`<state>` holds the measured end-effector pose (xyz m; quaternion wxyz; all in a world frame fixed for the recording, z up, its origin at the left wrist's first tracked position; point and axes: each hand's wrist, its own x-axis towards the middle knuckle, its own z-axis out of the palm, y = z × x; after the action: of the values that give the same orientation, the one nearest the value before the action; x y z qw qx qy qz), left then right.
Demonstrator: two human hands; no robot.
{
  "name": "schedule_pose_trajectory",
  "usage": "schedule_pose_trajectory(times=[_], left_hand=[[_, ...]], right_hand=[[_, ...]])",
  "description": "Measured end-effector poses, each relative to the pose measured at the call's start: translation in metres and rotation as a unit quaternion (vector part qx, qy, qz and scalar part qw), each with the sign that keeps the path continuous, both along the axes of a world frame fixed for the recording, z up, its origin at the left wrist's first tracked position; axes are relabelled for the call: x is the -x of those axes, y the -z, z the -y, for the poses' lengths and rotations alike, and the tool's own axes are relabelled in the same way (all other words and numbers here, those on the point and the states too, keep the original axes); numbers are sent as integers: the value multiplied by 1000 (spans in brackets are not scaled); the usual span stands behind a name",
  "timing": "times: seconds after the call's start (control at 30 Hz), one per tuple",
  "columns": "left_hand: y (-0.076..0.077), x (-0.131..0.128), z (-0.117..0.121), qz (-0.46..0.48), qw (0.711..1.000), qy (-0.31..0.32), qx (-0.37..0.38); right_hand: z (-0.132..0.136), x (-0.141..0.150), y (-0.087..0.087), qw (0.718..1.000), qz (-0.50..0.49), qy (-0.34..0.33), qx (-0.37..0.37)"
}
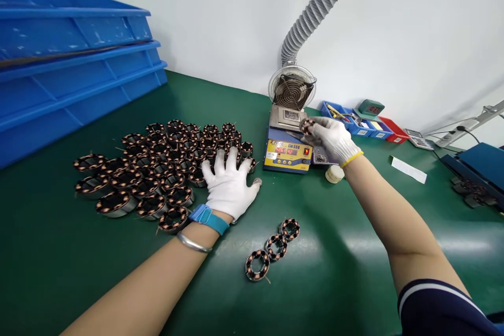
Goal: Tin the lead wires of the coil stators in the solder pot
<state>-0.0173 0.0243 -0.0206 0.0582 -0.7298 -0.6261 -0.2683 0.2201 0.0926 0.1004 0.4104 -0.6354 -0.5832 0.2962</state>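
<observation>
My gloved left hand (pixel 230 186) is spread over the right edge of a crowd of copper-wound motor stators (pixel 145 186), its fingertips over several of them. In my gloved right hand (pixel 333 139) a single stator (pixel 307 126) is pinched, held at the front right of a solder pot (pixel 289 139) with a lit red display. Whether that stator touches the pot cannot be made out. Between my arms, three stators (pixel 276 247) lie in a slanting row on the green table. A small round cream-coloured container (pixel 334 174) stands below my right hand.
Stacked blue crates (pixel 79 63) rise at the left. Behind the pot are a round fan (pixel 293 91) and a grey ribbed duct (pixel 318 8). Blue bins (pixel 356 125), a red bin (pixel 394 130), a digital clock (pixel 370 108) and a white paper strip (pixel 408 169) lie to the right.
</observation>
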Motion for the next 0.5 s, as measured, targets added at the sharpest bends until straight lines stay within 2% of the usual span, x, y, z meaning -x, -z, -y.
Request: schedule_pose_trajectory(times=[0.07, 0.17, 0.27, 0.33, 0.4, 0.5], left_hand=[[0, 0, 0, 5, 1000, 8, 0], [1, 0, 2, 4, 1000, 29, -1], [2, -1, 6, -2, 999, 43, 0], [2, -1, 9, 3, 998, 56, 1], [1, -2, 9, 25, 997, 76, -10], [0, -6, 5, 98, 986, 127, -36]], right_hand=[[31, 1, 14, 994, 19, -69, 84], [77, -1, 37, 953, 125, -184, 205], [110, -6, 48, 911, 233, -263, 217], [118, -7, 45, 890, 286, -298, 190], [114, -3, 40, 889, 295, -297, 187], [92, 10, 39, 930, 198, -256, 176]])
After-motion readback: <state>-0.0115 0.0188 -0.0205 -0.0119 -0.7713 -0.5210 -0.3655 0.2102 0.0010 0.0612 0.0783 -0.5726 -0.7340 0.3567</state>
